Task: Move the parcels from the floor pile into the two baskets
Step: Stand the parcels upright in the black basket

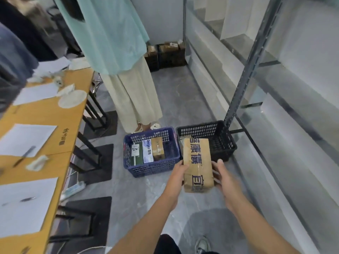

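Your left hand [178,173] and right hand [222,176] clamp the sides of a brown cardboard parcel with blue lettering [198,165], held above the floor at the near rim of the black plastic basket [221,139]; the blue plastic basket [152,166] alongside holds three boxes.

Both forearms are bare, no sleeves or watch showing, and the left hand [178,176] and right hand [226,177] have no gloves. Down below there's dark trousers [166,244] and a grey lace-up sneaker [202,244].
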Motion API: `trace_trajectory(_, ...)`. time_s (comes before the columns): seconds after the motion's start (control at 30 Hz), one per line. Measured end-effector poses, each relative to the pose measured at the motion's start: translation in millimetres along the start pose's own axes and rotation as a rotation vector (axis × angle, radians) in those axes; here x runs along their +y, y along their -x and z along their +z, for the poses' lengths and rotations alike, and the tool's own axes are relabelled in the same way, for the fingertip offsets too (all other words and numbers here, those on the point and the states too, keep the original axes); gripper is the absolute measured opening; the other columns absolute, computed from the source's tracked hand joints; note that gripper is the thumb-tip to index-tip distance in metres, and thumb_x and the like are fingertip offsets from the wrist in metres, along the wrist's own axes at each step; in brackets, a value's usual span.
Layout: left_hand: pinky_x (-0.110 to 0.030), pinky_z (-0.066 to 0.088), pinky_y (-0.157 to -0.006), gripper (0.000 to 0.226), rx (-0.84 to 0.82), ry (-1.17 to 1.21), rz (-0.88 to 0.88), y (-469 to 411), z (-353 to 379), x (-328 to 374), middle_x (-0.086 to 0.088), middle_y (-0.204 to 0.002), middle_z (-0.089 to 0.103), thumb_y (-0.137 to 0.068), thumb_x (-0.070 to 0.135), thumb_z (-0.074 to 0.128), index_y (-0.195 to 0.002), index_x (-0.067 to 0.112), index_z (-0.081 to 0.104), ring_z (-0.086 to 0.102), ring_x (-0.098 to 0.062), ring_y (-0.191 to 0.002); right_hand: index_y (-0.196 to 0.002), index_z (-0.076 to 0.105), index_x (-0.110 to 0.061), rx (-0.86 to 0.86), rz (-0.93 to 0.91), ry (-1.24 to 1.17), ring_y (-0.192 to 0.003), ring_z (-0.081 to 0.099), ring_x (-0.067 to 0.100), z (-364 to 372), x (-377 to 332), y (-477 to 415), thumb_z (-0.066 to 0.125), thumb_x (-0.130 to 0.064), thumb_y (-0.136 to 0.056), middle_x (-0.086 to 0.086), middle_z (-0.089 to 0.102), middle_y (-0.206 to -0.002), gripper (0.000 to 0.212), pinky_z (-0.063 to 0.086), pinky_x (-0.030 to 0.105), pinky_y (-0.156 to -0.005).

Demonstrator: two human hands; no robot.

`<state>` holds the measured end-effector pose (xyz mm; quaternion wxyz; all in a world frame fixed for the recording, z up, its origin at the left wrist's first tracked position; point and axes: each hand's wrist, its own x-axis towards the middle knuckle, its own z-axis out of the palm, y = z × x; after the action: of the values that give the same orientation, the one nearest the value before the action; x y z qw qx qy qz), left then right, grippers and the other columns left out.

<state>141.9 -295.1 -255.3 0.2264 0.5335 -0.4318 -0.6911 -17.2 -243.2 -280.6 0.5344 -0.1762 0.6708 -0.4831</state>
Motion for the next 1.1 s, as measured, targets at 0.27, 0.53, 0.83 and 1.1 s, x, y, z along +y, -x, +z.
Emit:
trace_trajectory(0.27,-0.03,0.047,-0.087,0.037,0.122,0.072,-0.055,-27,-13,11,0.01,-0.13,0.067,-0.103,0.048,0.049,-0.136,0.032,0.057,0.061,-0.005,-0.117,-0.119,0.065,-0.035,-0.105,0.042,0.053,-0.111,0.063,0.006,22,-20,-41,0.032,-0.052,-0.11,-0.009,0.069,-0.12,0.038,0.05,0.03,-0.089)
trace_trajectory(0.53,-0.03,0.047,-0.083,0.036,0.113,0.073,-0.139,-99,-46,13,0.008,-0.126,0.071,-0.106,0.043,0.047,-0.138,0.027,0.055,0.064,-0.007,-0.115,-0.117,0.066,-0.036,-0.081,0.124,0.059,-0.108,0.064,0.003,57,-28,-97,0.034,-0.05,-0.11,-0.013,0.07,-0.118,0.036,0.049,0.025,-0.085)
trace_trajectory(0.83,-0.034,0.048,-0.087,0.035,0.0,0.059,-0.187,-212,-73,46,0.002,-0.133,0.066,-0.104,0.045,0.052,-0.134,0.027,0.059,0.061,-0.011,-0.12,-0.12,0.067,-0.037,0.02,0.193,0.037,-0.116,0.063,0.008,87,-54,-187,0.034,-0.051,-0.11,-0.009,0.07,-0.124,0.037,0.05,0.033,-0.096)
trace_trajectory(1.1,-0.054,0.038,-0.117,0.031,-0.008,0.063,-0.304,-300,-55,66,0.004,-0.144,0.059,-0.11,0.042,0.039,-0.134,0.042,0.06,0.054,-0.021,-0.132,-0.121,0.073,-0.03,0.129,0.257,-0.064,-0.112,0.071,0.021,62,-75,-258,0.042,-0.058,-0.106,-0.001,0.077,-0.119,0.045,0.054,0.044,-0.102)
